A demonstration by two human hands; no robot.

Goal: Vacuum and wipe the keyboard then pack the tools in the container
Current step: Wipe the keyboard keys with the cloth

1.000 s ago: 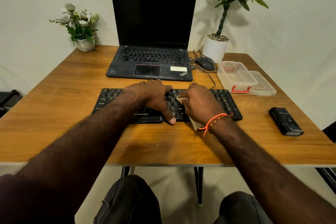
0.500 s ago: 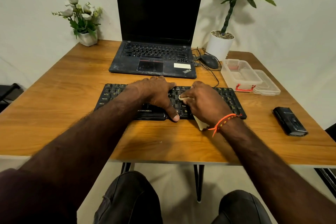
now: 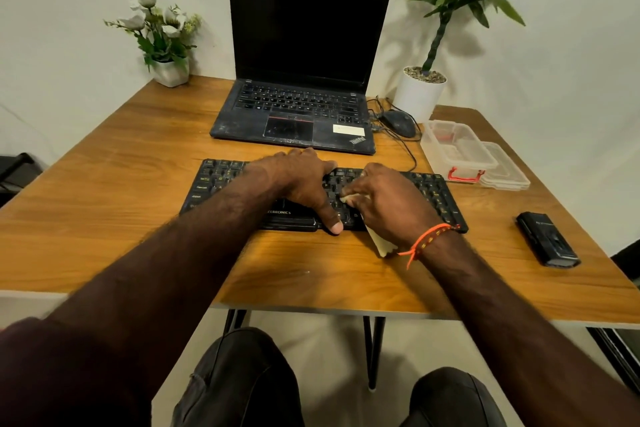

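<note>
Both my hands are on the black keyboard (image 3: 438,192), which lies on the wooden table (image 3: 114,204) in front of the open laptop (image 3: 301,80). My left hand (image 3: 298,182) lies flat on the middle keys, fingers relaxed, and its thumb reaches down over the front edge of the keyboard. My right hand (image 3: 391,204) has the fingers curled around a pale cloth (image 3: 381,244) and presses it on the keys; one corner of the cloth comes out under my wrist. On this wrist is an orange bracelet (image 3: 427,239). To the right, near the keyboard, stands a clear container (image 3: 457,149) with a red clip, and its lid (image 3: 509,172) lies just beside it. A small black vacuum (image 3: 547,239) lies on the table further right, apart from the keyboard. A mouse (image 3: 398,123) lies beside the laptop.
</note>
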